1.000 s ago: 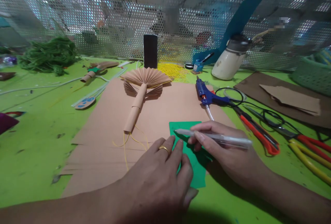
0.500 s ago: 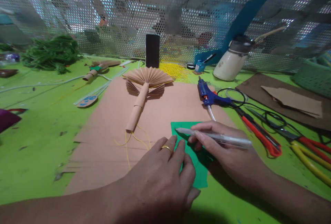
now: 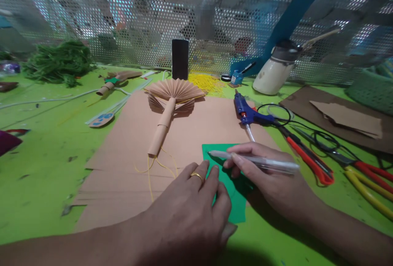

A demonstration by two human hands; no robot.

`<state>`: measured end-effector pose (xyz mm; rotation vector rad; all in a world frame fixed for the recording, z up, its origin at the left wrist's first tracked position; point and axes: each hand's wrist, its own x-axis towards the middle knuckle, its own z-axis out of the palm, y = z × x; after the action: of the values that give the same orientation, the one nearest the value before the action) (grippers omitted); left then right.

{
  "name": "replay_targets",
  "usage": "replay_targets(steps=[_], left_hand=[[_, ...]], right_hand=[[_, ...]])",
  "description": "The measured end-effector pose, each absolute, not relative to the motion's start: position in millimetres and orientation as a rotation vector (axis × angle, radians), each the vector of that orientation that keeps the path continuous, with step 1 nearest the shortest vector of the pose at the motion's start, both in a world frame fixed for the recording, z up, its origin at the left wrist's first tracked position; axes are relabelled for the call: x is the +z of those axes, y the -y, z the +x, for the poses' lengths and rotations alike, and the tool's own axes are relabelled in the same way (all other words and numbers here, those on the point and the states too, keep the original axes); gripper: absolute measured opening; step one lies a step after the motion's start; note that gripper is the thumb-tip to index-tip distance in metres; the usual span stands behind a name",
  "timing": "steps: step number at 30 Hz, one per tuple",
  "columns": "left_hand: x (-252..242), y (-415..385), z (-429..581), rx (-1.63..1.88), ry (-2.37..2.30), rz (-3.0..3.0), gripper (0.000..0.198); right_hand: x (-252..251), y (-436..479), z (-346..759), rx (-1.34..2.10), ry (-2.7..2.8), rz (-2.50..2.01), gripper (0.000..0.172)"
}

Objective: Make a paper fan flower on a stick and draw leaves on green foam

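Observation:
My right hand (image 3: pixel 265 171) pinches a clear-barrelled pen (image 3: pixel 260 163), its tip at the upper left part of a green sheet of paper (image 3: pixel 238 206). Any mark under the tip is too small to make out. My left hand (image 3: pixel 192 206), with a gold ring (image 3: pixel 197 176), lies over the green sheet's left side, fingers extended and a little bent, holding nothing. Beyond it a folded paper fan on a rolled paper tube (image 3: pixel 164 128) rests on brown paper sheets (image 3: pixel 123 143). Yellow strings (image 3: pixel 150 180) trail from the tube's near end.
To the right lie a blue glue gun (image 3: pixel 245 110), a red cutter (image 3: pixel 313 163) and scissors (image 3: pixel 368 176). Behind stand a dark phone (image 3: pixel 179 59), a small blue jar (image 3: pixel 236 78) and a white bottle (image 3: pixel 270 73). Green strands (image 3: pixel 58 61) are heaped at the back left.
The view has shifted very slightly. Both hands, the pen and the green sheet keep nearly the same positions.

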<state>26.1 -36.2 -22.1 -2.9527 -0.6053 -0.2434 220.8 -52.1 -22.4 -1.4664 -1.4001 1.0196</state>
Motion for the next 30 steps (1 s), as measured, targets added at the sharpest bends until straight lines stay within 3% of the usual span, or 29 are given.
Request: replay_targets(steps=[30], left_hand=[[-21.4, 35.1, 27.2, -0.288, 0.625, -2.963, 0.036]], right_hand=[[-23.2, 51.1, 219.6, 1.017, 1.447, -1.444, 0.017]])
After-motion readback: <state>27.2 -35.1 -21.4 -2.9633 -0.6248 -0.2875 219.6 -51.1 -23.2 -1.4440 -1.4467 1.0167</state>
